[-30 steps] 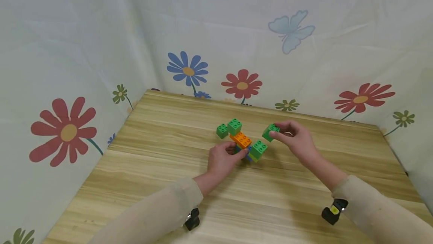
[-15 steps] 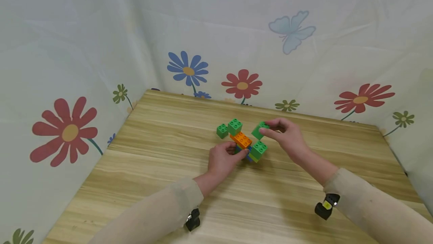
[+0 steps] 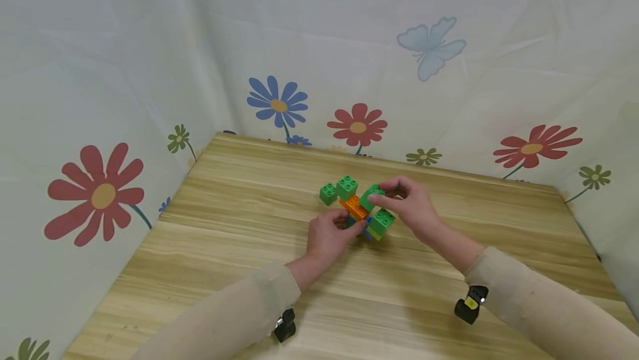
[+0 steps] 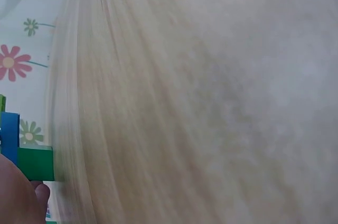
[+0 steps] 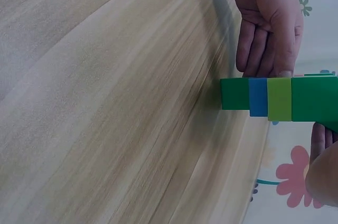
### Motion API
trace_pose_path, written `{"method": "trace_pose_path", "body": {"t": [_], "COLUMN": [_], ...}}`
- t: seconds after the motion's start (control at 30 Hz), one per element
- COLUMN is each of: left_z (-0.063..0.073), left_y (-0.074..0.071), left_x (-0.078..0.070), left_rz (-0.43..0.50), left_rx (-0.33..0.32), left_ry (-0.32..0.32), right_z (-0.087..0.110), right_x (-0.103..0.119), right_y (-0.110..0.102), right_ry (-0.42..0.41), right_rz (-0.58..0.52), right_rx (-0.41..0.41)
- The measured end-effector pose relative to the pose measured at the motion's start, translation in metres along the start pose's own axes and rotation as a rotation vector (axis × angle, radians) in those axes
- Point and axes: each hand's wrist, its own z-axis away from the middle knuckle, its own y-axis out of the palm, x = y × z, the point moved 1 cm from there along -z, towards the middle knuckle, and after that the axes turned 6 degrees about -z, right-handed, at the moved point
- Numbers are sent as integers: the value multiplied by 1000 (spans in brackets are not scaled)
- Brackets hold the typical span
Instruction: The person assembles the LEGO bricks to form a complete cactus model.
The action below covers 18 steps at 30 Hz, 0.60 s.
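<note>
A built stack of toy building bricks stands on the wooden table (image 3: 239, 210). My left hand (image 3: 329, 233) grips the stack low on its near side, thumb and fingers on either side. On top lies an orange brick (image 3: 351, 207), with one green brick (image 3: 346, 188) at its far end and another green brick (image 3: 383, 220) near the front right. Lower layers show in the right wrist view: a green base brick (image 5: 235, 94), a blue brick (image 5: 258, 97) and a lime brick (image 5: 279, 99). My right hand (image 3: 411, 207) pinches a green brick (image 3: 370, 198) right over the orange one.
A smaller green brick (image 3: 328, 194) sits just left of the stack. Behind the table's back edge hangs a white curtain (image 3: 319, 27) printed with flowers and a butterfly. Wrist cameras are strapped under both sleeves (image 3: 519, 288).
My right hand has carried its green brick leftward, from beyond the stack's right side to over the orange brick. My left hand and the stack have stayed in place.
</note>
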Motion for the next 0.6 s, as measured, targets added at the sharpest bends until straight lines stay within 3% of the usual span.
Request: {"method": "trace_pose_path", "body": {"t": [0.6], "left_z": [0], "left_y": [1], "left_x": [1], "left_rz": [-20], "left_rx": [8], "left_ry": [-7], "right_z": [-2], "right_x": [-3], "right_y": [7], "right_ry": [-20], "right_rz": [23], "right_rx": [11]}}
